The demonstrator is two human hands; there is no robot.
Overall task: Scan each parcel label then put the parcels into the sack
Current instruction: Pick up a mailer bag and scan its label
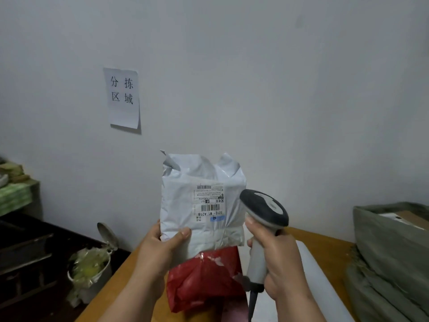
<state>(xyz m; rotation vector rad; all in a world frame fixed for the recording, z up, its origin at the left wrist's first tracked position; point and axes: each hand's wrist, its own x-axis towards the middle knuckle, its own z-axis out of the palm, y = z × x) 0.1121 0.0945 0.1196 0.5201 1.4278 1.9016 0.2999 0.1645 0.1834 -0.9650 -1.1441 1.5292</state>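
The left hand (162, 245) pinches the lower left corner of a crinkled white plastic mailer parcel (202, 196), held upright above the wooden surface (325, 247), label upside down. The right hand (276, 259) is wrapped around a grey handheld scanner (263, 211) beside the label; creases may spoil the read. The grey-green woven sack (390, 247) at the right edge is cut off, its contents unclear.

A crumpled white parcel (202, 201) stands upright, label (209, 201) upside down (barcodes visible), beside the grey scanner (263, 219), olive sack (392, 247) far right.
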